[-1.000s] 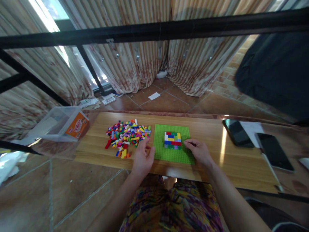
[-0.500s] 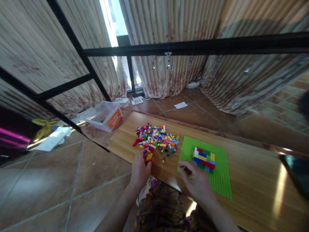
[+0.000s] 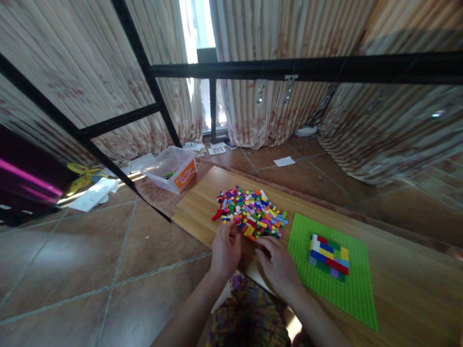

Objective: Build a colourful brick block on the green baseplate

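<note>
A heap of small coloured toy bricks (image 3: 249,209) lies on the wooden table. At the heap's near left edge is my left hand (image 3: 226,248), its fingers slightly bent and touching the bricks, thumb apart. My right hand (image 3: 278,262) sits at the near right edge of the heap, fingers curved and thumb apart; I see no brick in it. Between the two hands a larger yellow brick (image 3: 249,231) lies at the front of the heap. To the right, a built block of stacked bricks (image 3: 329,255) stands on a green baseplate (image 3: 354,294).
A clear plastic box (image 3: 170,166) with an orange label and a few green pieces inside stands on the floor beyond the table's left end. Papers (image 3: 217,150) lie near the curtains (image 3: 246,111). A black metal frame (image 3: 235,70) runs across behind the table (image 3: 197,193).
My right hand has moved left, from the baseplate's edge to the brick heap. Loose bricks at the heap's front now lie closer to it. The view has shifted left.
</note>
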Demonstrator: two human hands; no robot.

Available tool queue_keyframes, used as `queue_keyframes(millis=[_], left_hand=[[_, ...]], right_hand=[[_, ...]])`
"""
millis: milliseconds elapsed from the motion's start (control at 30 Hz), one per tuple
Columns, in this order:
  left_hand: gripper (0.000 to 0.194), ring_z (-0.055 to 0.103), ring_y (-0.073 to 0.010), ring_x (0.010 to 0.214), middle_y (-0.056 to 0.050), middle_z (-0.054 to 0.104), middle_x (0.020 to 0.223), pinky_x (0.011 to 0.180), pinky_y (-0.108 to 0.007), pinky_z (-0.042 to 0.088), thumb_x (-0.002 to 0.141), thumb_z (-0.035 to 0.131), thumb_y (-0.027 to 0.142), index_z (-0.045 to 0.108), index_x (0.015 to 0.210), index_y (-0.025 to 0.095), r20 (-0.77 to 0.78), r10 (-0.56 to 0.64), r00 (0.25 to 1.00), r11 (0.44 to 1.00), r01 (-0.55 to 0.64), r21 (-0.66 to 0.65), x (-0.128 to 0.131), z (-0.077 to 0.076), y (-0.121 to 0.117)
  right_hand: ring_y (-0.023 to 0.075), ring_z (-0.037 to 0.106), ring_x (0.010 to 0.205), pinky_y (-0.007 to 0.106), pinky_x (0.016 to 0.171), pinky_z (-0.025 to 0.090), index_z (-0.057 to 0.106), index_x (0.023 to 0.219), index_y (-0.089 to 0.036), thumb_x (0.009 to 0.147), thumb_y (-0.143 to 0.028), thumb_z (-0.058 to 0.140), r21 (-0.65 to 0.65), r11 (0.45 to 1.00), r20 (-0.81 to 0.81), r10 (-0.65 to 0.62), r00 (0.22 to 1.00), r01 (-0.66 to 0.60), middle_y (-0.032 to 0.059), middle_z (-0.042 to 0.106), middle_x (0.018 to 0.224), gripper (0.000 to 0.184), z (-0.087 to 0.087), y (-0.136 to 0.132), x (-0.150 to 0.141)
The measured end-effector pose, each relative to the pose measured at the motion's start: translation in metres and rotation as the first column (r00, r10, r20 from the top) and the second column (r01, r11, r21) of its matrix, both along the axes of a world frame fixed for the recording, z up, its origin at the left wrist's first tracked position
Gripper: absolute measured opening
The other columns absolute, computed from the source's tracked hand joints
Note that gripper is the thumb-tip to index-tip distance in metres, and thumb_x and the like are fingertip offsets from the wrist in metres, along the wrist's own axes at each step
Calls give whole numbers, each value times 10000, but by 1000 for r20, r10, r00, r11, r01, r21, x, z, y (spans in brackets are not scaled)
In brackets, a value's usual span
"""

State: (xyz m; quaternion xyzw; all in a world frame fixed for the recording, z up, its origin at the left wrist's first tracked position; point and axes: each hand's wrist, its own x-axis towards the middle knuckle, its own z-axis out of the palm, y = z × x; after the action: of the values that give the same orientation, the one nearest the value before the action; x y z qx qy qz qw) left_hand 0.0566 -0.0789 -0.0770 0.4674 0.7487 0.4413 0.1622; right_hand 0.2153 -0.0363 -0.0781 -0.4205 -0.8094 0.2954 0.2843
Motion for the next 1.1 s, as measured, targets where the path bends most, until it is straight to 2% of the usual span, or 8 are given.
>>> queue_keyframes(millis=[100,200,300,500,667,767,900,1100], left_hand=[[329,628,-214,968,-102,627,1091,871,-371,524,842,548,172,555,1172,170,-112,152,982,988,-155,-11,-27,4,6],[330,623,-232,1003,-109,614,1118,887,-381,517,832,548,172,575,1161,174,-190,157,969,982,-173,-73,-48,6,15],[316,624,-241,1017,-109,621,1112,895,-386,511,844,537,191,589,1156,178,-250,106,963,980,-143,-135,-54,5,20],[245,630,-224,1002,-89,661,1030,897,-365,504,854,521,184,630,1074,181,-253,35,967,988,-71,-134,-49,0,18],[266,628,-205,968,-64,664,1006,897,-355,507,835,537,167,638,1079,204,-225,-37,974,997,22,-69,-47,-1,10],[251,622,-193,1011,-62,652,1064,920,-344,509,842,537,175,641,1066,218,-167,-80,983,997,79,-14,-44,-2,5],[222,598,-187,1095,-65,604,1169,963,-340,503,844,569,214,660,1045,238,-127,-167,978,985,172,29,-34,-5,0],[295,554,-213,1177,-72,543,1252,993,-353,492,806,623,208,648,1097,254,-202,-232,952,971,237,3,-17,-9,-3]], right_hand=[[243,617,1047,413,922,499,666,1044,-220,890,-214,499,13,999,-2,-34,999,34,91,660,1129,227,-2,-6,3],[237,618,1040,410,925,499,672,1041,-223,900,-215,487,34,998,-6,-53,999,53,89,664,1115,233,-2,-7,3],[233,621,989,400,893,506,678,1020,-221,906,-209,476,94,991,-1,-100,995,99,87,666,1051,233,0,2,1],[237,578,1017,394,921,482,676,1064,-202,901,-179,493,222,974,77,-69,995,50,97,630,1052,246,8,24,-11],[254,557,1012,411,881,481,689,1022,-223,878,-234,578,243,969,160,16,987,-55,89,623,1036,182,8,23,-25],[244,553,962,401,851,479,701,934,-220,880,-185,562,238,967,215,37,976,-89,81,627,988,154,3,21,-24],[244,552,950,401,857,472,702,901,-221,887,-129,515,267,964,205,-41,978,-15,82,623,978,209,-2,22,-11],[257,546,996,422,918,458,686,998,-201,881,-113,487,264,964,207,-95,974,38,97,617,1054,247,4,22,-6]])
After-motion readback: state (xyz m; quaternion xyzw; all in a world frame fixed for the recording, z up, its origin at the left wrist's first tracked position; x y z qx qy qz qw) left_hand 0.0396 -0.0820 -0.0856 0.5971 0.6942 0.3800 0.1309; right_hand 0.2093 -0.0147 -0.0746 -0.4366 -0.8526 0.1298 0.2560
